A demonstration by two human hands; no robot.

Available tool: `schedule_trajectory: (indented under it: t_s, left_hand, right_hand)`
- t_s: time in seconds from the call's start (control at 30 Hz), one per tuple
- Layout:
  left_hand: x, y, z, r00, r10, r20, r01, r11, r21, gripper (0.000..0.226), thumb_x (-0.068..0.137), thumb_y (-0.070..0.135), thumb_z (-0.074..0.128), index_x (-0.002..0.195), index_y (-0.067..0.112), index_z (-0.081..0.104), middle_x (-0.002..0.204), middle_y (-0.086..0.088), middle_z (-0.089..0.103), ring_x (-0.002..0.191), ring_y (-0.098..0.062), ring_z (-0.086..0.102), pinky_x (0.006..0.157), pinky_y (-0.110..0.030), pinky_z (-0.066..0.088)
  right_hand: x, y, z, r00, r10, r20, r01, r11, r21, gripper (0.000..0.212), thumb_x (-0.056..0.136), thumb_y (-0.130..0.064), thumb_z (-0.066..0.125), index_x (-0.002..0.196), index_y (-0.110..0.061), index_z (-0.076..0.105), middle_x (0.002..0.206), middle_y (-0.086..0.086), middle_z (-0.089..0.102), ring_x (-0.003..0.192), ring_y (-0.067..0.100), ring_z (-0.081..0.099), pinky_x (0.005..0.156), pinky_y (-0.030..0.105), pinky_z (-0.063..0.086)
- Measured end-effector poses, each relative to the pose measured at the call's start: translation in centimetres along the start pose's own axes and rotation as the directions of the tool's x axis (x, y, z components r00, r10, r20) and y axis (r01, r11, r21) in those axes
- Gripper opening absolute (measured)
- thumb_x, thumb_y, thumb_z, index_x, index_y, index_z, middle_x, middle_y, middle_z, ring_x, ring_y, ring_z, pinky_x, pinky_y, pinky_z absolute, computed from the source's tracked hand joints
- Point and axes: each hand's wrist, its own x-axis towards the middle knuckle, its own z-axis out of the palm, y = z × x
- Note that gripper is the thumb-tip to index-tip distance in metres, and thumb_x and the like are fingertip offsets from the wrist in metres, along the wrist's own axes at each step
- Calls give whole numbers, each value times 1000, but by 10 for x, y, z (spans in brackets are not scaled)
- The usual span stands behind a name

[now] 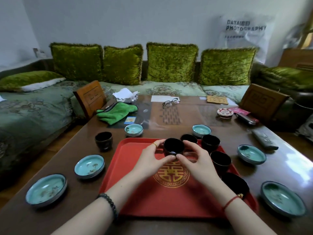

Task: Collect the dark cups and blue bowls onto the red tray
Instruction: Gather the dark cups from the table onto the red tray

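A red tray (140, 197) with a gold emblem lies in front of me on the brown table. Both my left hand (152, 158) and my right hand (196, 160) hold one dark cup (173, 147) over the tray's far middle. Several other dark cups (220, 161) stand along the tray's right side. One dark cup (103, 140) stands on the table left of the tray. Blue bowls sit on the table around the tray: three on the left (89, 166), three on the right (251, 154).
A green cloth (116, 112), glasses (171, 101), a small round tin (225, 112) and a remote (264, 139) lie farther back on the table. Two wooden chair backs (90, 97) flank its far end, with a green-cushioned sofa (169, 65) behind.
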Motion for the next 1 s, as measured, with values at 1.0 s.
schedule_trajectory:
  t_s: [1.0]
  left_hand:
    - [3, -11, 49, 987, -91, 134, 91, 996, 1, 49, 66, 33, 75, 108, 37, 51, 107, 12, 65, 99, -5, 65, 97, -37, 48]
  right_hand:
    - [-12, 22, -21, 988, 135, 74, -104, 939, -326, 62, 84, -14, 58, 139, -7, 30, 140, 10, 41, 132, 21, 38, 111, 31, 30]
